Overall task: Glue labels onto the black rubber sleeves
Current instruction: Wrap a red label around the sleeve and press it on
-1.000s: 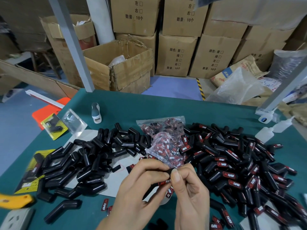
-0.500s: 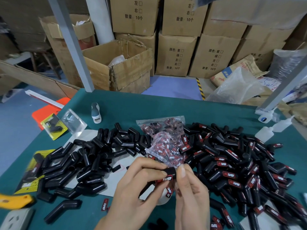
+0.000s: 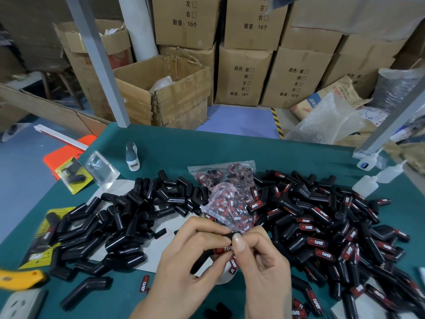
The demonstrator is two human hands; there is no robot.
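Both hands meet low in the middle of the view over the green table (image 3: 230, 150). My left hand (image 3: 184, 270) grips a black rubber sleeve (image 3: 202, 261) that carries a red TAPER label (image 3: 224, 249). My right hand (image 3: 257, 268) pinches the sleeve's upper end with thumb and forefinger, the thumb lying on the label. A pile of bare black sleeves (image 3: 119, 222) lies to the left. A pile of labelled sleeves (image 3: 333, 231) lies to the right. Clear bags of red labels (image 3: 227, 196) sit between the piles.
Small glue bottles (image 3: 365, 185) stand at the table's right edge, another white bottle (image 3: 132, 157) at the back left. A yellow knife (image 3: 18, 278) and a socket strip (image 3: 20, 305) lie at the front left. Loose labels (image 3: 144, 283) lie near my wrists. Cardboard boxes (image 3: 161, 97) stand behind the table.
The sleeve has turned slightly in my fingers, so the red label shows more. My right thumb has slid down onto the label. Both hands stay in the same place.
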